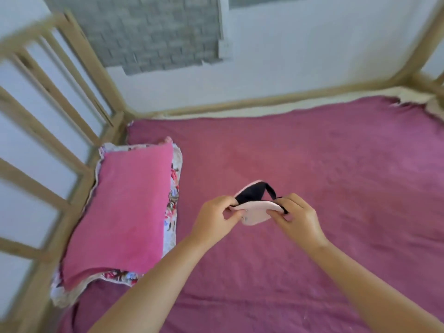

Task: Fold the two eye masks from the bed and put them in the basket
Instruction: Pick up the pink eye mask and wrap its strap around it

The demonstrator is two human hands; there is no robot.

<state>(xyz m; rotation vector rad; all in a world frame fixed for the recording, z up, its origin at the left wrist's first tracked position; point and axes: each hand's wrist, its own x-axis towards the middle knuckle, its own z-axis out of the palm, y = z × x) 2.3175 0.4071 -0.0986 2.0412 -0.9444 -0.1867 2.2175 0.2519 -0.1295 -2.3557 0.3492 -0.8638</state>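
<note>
- While both hands meet above the middle of the bed, the head view shows a pale pink eye mask (258,211) held up between them, clear of the magenta bedspread (312,164).
- The left hand (215,218) pinches the mask's left end, thumb and fingers closed on the fabric.
- The right hand (299,216) pinches the right end in the same way, fingers curled shut on the mask and on the black strap (270,189) where it joins.
- The mask is doubled over: its pink outer face is toward the camera, the black lining (249,194) shows behind and above the fold, and the strap loops up at the far side.
- A small dark mark sits on the pink face near the left thumb; it is too small and blurred to read as writing or a logo.
- No other readable writing or label shows anywhere in this view.
- To the left, a bright pink folded blanket (125,207) lies on a floral pillow (171,200), whose patterned edge shows along the right and near sides.
- The pillow rests against the slatted wooden bed frame (48,140), which runs along the left and far sides of the bed.
- Behind the frame is a pale wall with a grey brick-patterned panel (153,32).
- Only this one mask can be seen, and no container holding anything appears here.
</note>
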